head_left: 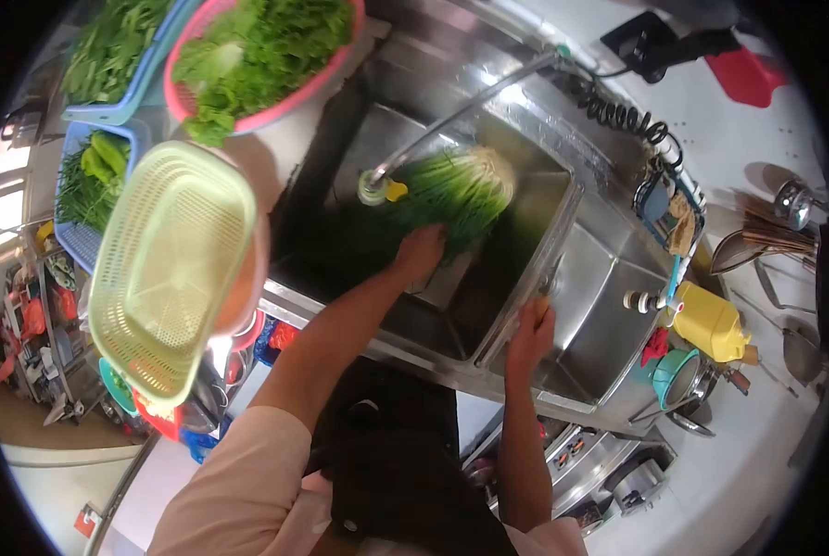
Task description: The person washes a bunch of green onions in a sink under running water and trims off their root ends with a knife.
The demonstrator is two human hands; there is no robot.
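A large bunch of spring onions (461,190) lies in the left basin of the steel sink (563,208), white root ends toward the back right and green leaves toward me. My left hand (421,252) reaches into this basin, closed at the leaf ends; its fingertips are partly hidden. Over the divider and the right basin, my right hand (532,335) is wrapped round the handle of what looks like a small knife (552,275), its thin blade pointing away from me. The faucet spout (465,116) hangs above the spring onions, its outlet near the leaves.
Left of the sink stand a pale green perforated basket (175,269), a pink basin of lettuce (266,69) and blue baskets (141,139) of greens. A yellow jug (708,322), a teal pot (676,375) and hanging ladles (739,250) are at right.
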